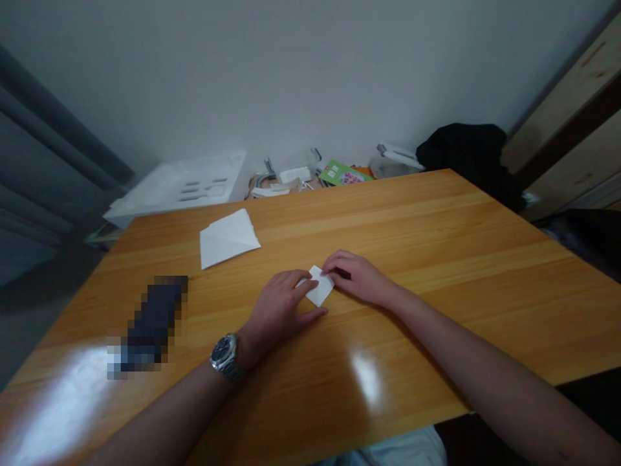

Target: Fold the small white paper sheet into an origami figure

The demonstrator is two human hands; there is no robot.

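Observation:
A small piece of white folded paper lies on the wooden table, turned so that one corner points toward me. My left hand reaches it from the left, its fingertips holding the paper's left side and top while the thumb rests along the tabletop just below. From the right, my right hand has its fingers curled in a pinch at the paper's upper right edge. The fingertips cover part of the paper, so the folds beneath them are hidden. A metal watch is on my left wrist.
More white paper sheets lie at the table's back left. A blurred dark object is on the left. Beyond the wooden table are a white foam box, a green booklet, a clear container and black cloth.

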